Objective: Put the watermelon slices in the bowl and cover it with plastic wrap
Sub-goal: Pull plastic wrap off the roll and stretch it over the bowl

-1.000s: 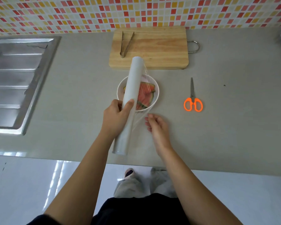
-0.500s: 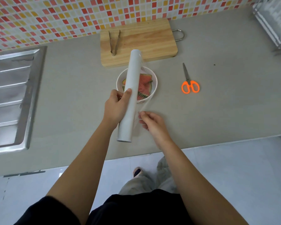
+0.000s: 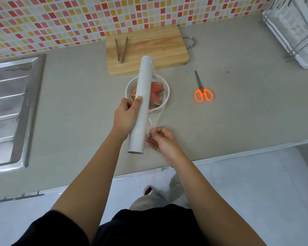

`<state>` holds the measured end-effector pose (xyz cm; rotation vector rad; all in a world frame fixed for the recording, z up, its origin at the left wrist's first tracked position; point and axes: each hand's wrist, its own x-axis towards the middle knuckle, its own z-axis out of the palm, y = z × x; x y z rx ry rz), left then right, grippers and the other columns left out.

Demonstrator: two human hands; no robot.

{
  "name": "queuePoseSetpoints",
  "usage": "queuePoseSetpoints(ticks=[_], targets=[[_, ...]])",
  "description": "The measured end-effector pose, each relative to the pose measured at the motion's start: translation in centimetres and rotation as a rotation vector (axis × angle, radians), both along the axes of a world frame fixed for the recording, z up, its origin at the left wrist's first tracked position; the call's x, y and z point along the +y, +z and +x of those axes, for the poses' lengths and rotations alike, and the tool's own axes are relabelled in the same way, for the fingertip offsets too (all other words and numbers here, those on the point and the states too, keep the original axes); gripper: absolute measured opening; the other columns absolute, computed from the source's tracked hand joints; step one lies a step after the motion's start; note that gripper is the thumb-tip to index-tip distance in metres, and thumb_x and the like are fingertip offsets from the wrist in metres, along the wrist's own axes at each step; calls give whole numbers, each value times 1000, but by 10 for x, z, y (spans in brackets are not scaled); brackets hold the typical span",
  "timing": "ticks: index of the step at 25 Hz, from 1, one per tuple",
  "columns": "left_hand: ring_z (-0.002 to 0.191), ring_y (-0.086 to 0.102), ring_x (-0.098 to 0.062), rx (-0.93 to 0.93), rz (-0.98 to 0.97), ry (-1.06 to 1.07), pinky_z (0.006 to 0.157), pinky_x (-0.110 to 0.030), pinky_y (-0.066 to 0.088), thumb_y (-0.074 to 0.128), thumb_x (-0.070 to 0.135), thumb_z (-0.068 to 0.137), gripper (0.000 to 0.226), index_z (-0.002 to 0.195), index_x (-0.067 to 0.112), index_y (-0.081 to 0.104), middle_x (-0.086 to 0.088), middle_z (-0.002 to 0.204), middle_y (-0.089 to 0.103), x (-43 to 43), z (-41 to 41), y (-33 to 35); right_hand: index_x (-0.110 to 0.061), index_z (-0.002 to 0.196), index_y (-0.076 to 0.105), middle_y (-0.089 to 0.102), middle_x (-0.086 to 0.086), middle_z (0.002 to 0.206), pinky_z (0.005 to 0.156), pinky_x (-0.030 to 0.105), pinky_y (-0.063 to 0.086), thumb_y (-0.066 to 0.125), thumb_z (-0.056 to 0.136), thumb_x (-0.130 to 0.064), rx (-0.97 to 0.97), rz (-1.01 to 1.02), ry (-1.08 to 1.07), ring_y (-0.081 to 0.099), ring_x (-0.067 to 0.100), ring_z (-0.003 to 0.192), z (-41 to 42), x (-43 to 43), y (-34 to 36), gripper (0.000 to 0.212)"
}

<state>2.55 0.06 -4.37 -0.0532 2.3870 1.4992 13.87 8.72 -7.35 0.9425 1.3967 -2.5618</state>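
Note:
A white bowl (image 3: pixel 165 89) stands on the grey counter in front of the cutting board, with red watermelon slices (image 3: pixel 156 94) inside. My left hand (image 3: pixel 126 116) grips a long white plastic wrap roll (image 3: pixel 142 103), held above the bowl and hiding its left half. A thin clear sheet of wrap (image 3: pixel 154 119) trails from the roll's right side. My right hand (image 3: pixel 163 142) pinches the near edge of that sheet, just right of the roll's near end.
A wooden cutting board (image 3: pixel 149 48) with metal tongs (image 3: pixel 121 48) lies behind the bowl. Orange-handled scissors (image 3: pixel 203 92) lie to the right. A steel sink drainboard (image 3: pixel 9 112) is at the left, a dish rack (image 3: pixel 295 29) at the far right. The counter edge runs close to my body.
My right hand has closed its fingers on the edge of the wrap sheet near the roll's end. The view has shifted and tilted; the roll stays over the bowl.

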Motion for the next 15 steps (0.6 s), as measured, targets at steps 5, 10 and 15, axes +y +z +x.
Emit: queuePoseSetpoints(ticks=[5,10,15], targets=[[65,55,-1,158,-129,-5,56,-19,39,55,53,85,38,81,15,53,11,73,57,5,0,3,-15,84,49,57,1,72,61,14,49,45,96,-10,22,110,-20,58,3,58,1,-2,-1,14],[67,55,3,163,-125,-34,55,-15,38,55,53,86,32,77,22,54,13,75,59,3,-1,4,-15,90,58,58,-2,66,57,17,46,53,93,-15,-3,-96,-84,57,7,57,-2,-7,2,6],[66,55,-5,117,-63,-44,59,-22,42,56,52,86,32,75,23,53,11,74,57,1,-3,5,-33,93,68,55,-9,66,65,21,37,51,93,-24,10,-111,30,49,5,64,-3,-5,1,19]])
